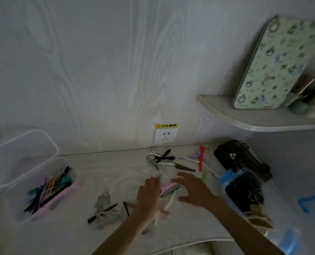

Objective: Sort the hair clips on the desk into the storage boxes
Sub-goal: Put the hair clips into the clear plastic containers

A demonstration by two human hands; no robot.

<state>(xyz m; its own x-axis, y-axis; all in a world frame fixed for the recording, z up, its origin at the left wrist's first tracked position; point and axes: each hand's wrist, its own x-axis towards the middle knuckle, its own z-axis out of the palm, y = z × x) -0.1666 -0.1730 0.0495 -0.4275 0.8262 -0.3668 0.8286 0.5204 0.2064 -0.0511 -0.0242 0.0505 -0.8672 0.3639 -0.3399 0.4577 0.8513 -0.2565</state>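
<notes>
My left hand (148,196) and my right hand (191,190) lie flat with straight fingers over a small pile of pastel clips (168,193), pink and pale green, in the middle of the white desk (116,172). A clear storage box (42,188) at the left holds several coloured clips. A blue-rimmed box (243,188) at the right holds dark clips. Black and white clips (162,159) lie near the wall. Red and lilac clips (200,159) lie further right. A glittery bow clip (105,212) rests near the front.
The clear box's lid (22,155) leans against the wall at the left. A black case (241,159) sits behind the blue-rimmed box, a blue lid (307,201) at far right. A wall socket (165,136) and a shelf (244,118) with a patterned case are above.
</notes>
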